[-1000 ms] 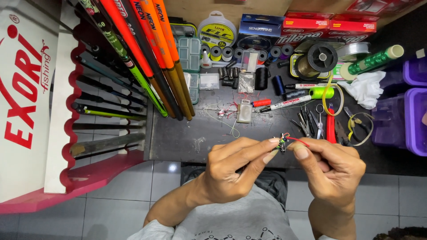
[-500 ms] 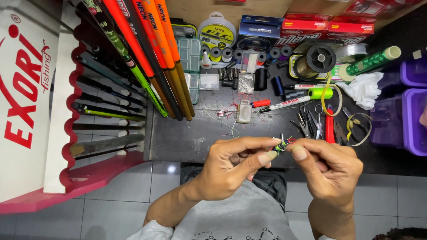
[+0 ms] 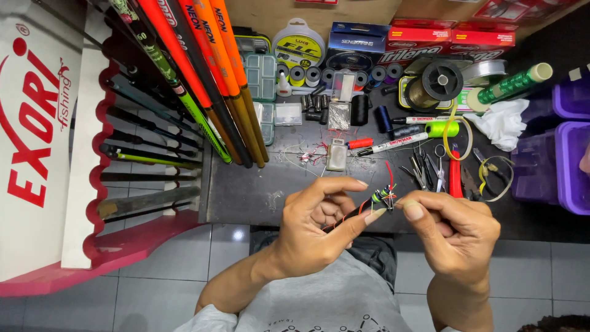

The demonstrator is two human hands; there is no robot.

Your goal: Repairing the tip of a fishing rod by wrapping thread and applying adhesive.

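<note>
Both my hands meet over the near edge of a dark workbench (image 3: 246,197). My left hand (image 3: 319,221) pinches a thin dark rod tip (image 3: 344,220) with a small green, black and yellow wrapped piece (image 3: 384,195) at its end. My right hand (image 3: 455,233) pinches a fine thread (image 3: 398,200) right beside that wrapped piece, thumb and forefinger closed. A short red strand (image 3: 389,172) sticks up from the wrapped piece.
Orange, red and green fishing rods (image 3: 203,80) lean in a red and white rack (image 3: 86,184) at left. Spools (image 3: 439,83), line boxes (image 3: 430,37), markers (image 3: 393,146), pliers and scissors (image 3: 430,166), small parts boxes (image 3: 263,77) and purple bins (image 3: 568,166) crowd the bench.
Both hands stay together at the rod tip; the wrapped piece has shifted slightly and the red strand now points upward.
</note>
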